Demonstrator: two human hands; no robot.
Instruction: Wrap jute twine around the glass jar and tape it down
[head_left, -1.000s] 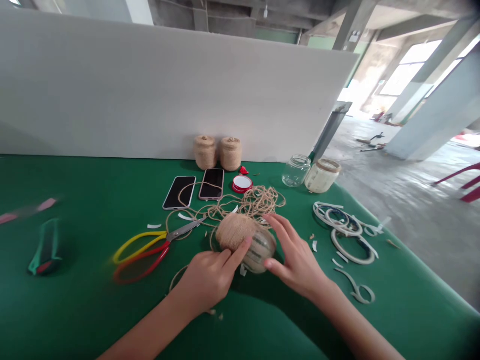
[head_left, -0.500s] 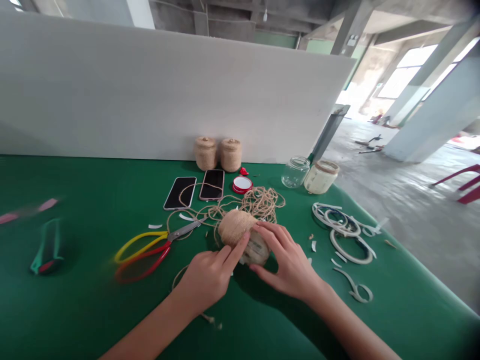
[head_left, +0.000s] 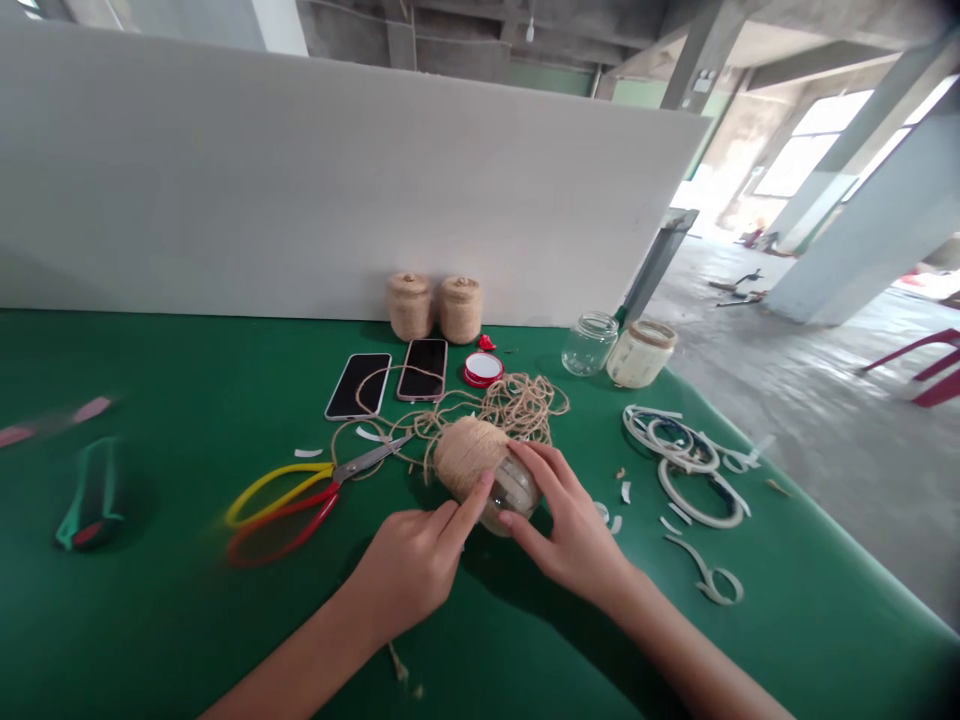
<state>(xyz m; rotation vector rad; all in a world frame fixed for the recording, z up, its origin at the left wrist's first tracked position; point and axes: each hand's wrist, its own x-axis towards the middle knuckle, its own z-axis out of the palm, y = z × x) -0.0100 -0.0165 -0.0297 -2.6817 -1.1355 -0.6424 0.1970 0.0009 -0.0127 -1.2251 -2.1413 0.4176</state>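
A glass jar [head_left: 517,486] lies tilted on its side between my hands, its left part wrapped in jute twine [head_left: 465,450] and its right part bare. My left hand [head_left: 420,555] presses a stretched index finger on the edge of the wrapping; its other fingers are curled and its thumb is hidden. Around the jar's bare end, my right hand [head_left: 574,520] grips with thumb below and fingers on top. A loose heap of twine [head_left: 525,402] lies just behind the jar. A frayed twine end [head_left: 397,665] shows below my left wrist.
Scissors [head_left: 300,500] lie open at left, near a green-handled tool [head_left: 90,500]. Behind are two phones [head_left: 358,386], a red-rimmed tape roll [head_left: 483,369] and two twine-covered jars [head_left: 410,307]. At right stand a clear jar [head_left: 590,345] and a whitish jar [head_left: 641,355], with peeled strip coils [head_left: 705,495] nearer.
The jar has turned a little between my hands, showing clearer glass. My right fingers have shifted slightly on it. The trailing twine end has moved left and down.
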